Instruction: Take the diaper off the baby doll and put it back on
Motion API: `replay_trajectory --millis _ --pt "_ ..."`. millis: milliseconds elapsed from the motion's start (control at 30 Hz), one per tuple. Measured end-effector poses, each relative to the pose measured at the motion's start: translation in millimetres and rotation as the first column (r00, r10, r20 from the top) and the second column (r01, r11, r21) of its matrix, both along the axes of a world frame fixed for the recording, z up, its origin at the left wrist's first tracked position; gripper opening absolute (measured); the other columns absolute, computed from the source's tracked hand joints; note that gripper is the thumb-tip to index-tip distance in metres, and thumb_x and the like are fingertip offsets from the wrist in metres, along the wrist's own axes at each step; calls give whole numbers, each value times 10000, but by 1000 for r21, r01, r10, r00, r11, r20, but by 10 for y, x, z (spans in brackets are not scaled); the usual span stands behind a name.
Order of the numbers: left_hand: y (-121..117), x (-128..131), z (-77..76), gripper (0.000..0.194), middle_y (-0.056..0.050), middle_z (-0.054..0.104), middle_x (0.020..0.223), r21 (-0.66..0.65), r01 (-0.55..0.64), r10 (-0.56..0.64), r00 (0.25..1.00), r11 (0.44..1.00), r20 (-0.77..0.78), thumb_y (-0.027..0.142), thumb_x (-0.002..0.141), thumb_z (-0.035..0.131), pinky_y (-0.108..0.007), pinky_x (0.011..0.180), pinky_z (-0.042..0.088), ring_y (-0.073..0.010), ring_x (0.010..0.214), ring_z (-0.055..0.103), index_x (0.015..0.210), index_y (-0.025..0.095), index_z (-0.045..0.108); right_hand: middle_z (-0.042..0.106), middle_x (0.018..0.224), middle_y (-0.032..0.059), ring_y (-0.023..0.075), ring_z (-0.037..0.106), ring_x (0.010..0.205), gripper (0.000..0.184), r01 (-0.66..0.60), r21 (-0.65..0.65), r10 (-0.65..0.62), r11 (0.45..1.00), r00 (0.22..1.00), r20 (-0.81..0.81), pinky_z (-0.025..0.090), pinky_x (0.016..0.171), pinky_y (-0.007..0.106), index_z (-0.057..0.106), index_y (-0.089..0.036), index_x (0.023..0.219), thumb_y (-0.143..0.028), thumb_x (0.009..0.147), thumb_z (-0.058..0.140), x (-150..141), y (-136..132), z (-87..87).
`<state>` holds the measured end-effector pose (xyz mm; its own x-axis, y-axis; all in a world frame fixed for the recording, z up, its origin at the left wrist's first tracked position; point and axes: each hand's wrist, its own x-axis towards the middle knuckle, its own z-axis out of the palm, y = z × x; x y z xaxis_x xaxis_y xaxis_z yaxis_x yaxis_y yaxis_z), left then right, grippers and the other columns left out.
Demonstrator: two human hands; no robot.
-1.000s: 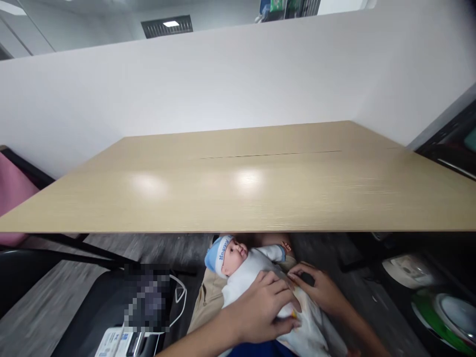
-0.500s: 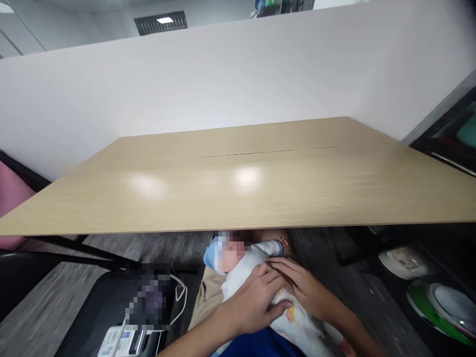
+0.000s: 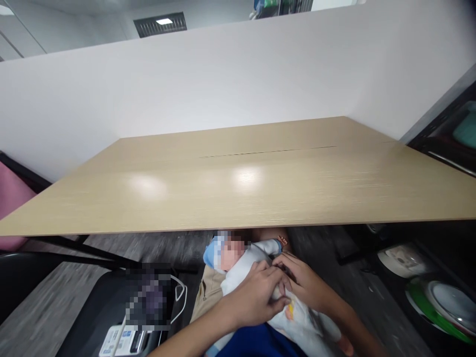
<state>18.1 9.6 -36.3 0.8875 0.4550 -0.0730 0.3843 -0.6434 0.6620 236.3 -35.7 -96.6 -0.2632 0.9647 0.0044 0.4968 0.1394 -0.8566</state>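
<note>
1. The doll (image 3: 241, 270) lies on its back across the person's lap, just past the near edge of the desk (image 3: 238, 188), its blue cap (image 3: 210, 254) toward the far left and a foot (image 3: 345, 345) toward the near right; its face is blurred out.
2. The left hand (image 3: 258, 292) rests on the doll's middle, fingers bent, thumb close to them: a narrow grip. The right hand (image 3: 301, 280) comes in from the right, its bent fingers meeting the left hand's. Whether either pinches the patterned white cloth (image 3: 293, 322), I cannot tell.
3. The desk spans the view beyond the lap, its edge overhanging the far end of the legs. Behind it rises a white partition (image 3: 223, 84).
4. At the near left is a black seat (image 3: 87, 310) bearing a blurred-out object, a looped white cable (image 3: 183, 297) and a white labelled item (image 3: 115, 341). Something pink (image 3: 13, 193) shows at the left edge.
5. On the right, under the desk, are a pale round object (image 3: 399, 261) and a green-rimmed round item (image 3: 426, 307), both well apart from the doll.
6. Half a second ago the right hand's fingers stretched out farther left; now they are drawn back and curled against the left fingers. The doll has stayed in place.
</note>
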Motion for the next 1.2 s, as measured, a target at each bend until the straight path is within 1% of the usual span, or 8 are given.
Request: replay_trajectory --millis 267,533,700,800,967,1033,1100,1200 --pt "-56 -9 -59 426 -138 645 1391 192 -30 45 996 981 -76 495 1064 637 -501 1069 482 -332 1244 555 1344 174 643 717 1187 81 246 661 1171 286 73 92 -75 993 997 15 499 1094 398 701 -239 1146 -359 1164 442 90 18 -98" --pt "59 97 83 284 -95 690 1328 244 55 -30 994 968 -107 472 1082 643 -439 995 455 -283 1166 607 1206 220 686 703 1253 83 226 662 1213 250 41 78 -39 996 999 -25 499 1108 365 675 -239 1224 -283 1151 439 135 -73 18" --pt "88 40 230 202 -65 736 1244 102 73 -71 997 992 -19 412 1056 702 -384 992 441 -247 1152 616 1082 212 703 695 1140 71 214 656 1090 228 -9 90 11 996 1000 -20 516 992 338 651 -221 1119 -203 1113 425 -17 -67 150" --pt "137 -162 345 165 -22 782 1119 -80 203 -196 977 976 78 406 1036 744 -338 1033 444 -211 1125 649 1066 243 757 682 977 53 228 623 974 276 -50 126 34 991 992 121 481 938 362 634 -219 952 -317 1140 457 36 -156 246" --pt "152 -387 302 297 15 808 888 -255 378 -367 926 890 94 520 1036 734 -310 1003 480 -143 813 708 985 232 784 711 852 33 228 637 872 506 4 -197 40 980 976 216 444 844 334 660 -223 813 -546 1146 459 571 -702 269" --pt "155 -180 175 375 4 805 890 -194 364 -360 931 911 59 578 1079 636 -330 1026 493 -148 797 710 1049 230 773 747 861 35 236 673 867 521 106 -325 -35 940 976 217 444 805 317 717 -230 855 -600 1127 470 749 -921 154" --pt "158 239 -6 400 -53 821 1065 -18 310 -310 950 951 -25 586 1072 627 -397 1088 490 -217 1001 736 1184 224 755 784 901 43 250 704 866 512 150 -404 -65 902 974 218 442 761 310 764 -234 927 -628 1102 486 798 -1057 -28" --pt "134 1027 -335 443 -163 793 1285 193 357 -284 902 914 -326 522 881 839 -519 1131 490 -377 1350 645 1156 178 794 827 1005 74 287 752 947 541 169 -440 -91 882 977 192 488 804 330 798 -232 1005 -636 1087 448 682 -1146 -357"
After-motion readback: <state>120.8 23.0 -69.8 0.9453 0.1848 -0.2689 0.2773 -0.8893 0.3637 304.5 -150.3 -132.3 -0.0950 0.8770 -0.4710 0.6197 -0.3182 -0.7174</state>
